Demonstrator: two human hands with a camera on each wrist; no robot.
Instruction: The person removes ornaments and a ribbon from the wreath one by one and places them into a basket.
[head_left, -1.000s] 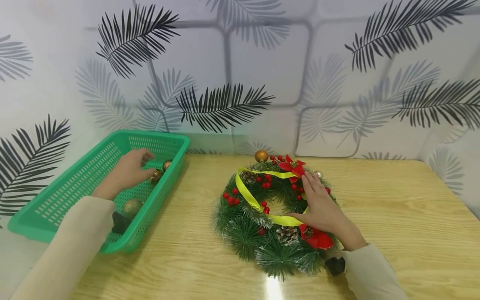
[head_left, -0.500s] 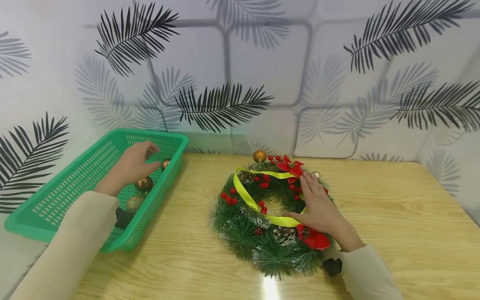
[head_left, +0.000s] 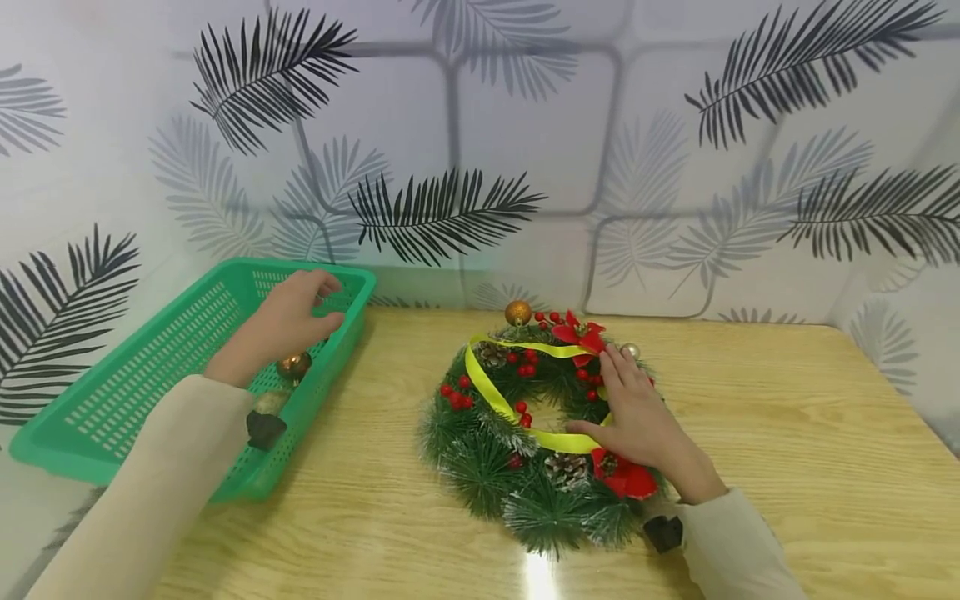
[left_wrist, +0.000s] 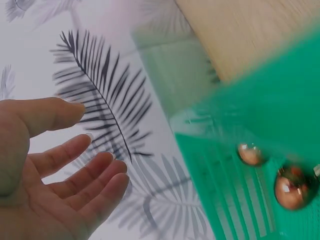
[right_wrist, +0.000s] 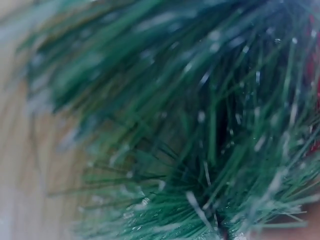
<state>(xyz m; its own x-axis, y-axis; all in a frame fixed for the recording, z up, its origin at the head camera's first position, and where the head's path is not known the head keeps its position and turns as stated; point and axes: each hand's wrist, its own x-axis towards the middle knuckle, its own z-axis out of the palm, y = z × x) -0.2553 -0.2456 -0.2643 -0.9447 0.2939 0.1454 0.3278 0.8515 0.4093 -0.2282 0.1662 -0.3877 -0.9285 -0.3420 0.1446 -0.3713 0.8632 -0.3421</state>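
Observation:
My left hand (head_left: pixel 288 312) hovers over the far right part of a green plastic basket (head_left: pixel 123 375), its fingers loosely bent. Its palm and fingers (left_wrist: pixel 82 192) hold nothing in the left wrist view. Below it in the basket lie a shiny copper bauble (head_left: pixel 294 365) and a gold bauble (head_left: pixel 270 402), partly hidden by the wrist; a smaller copper bauble (left_wrist: pixel 251 153) shows from the left wrist. My right hand (head_left: pixel 641 412) rests with straight fingers on the right side of a green Christmas wreath (head_left: pixel 487 471), beside a loop of yellow ribbon (head_left: pixel 487 383).
The wreath carries red poinsettias (head_left: pixel 580 333), red berries (head_left: pixel 456 398) and pine cones (head_left: pixel 567 469). An orange bauble (head_left: pixel 517 312) sits at its far edge. Everything stands on a wooden table (head_left: pixel 787 417), with a leaf-patterned backdrop (head_left: pixel 525 150) behind.
My left hand has moved right and away from me above the basket, up from the baubles toward its far right rim. My right hand stays on the wreath.

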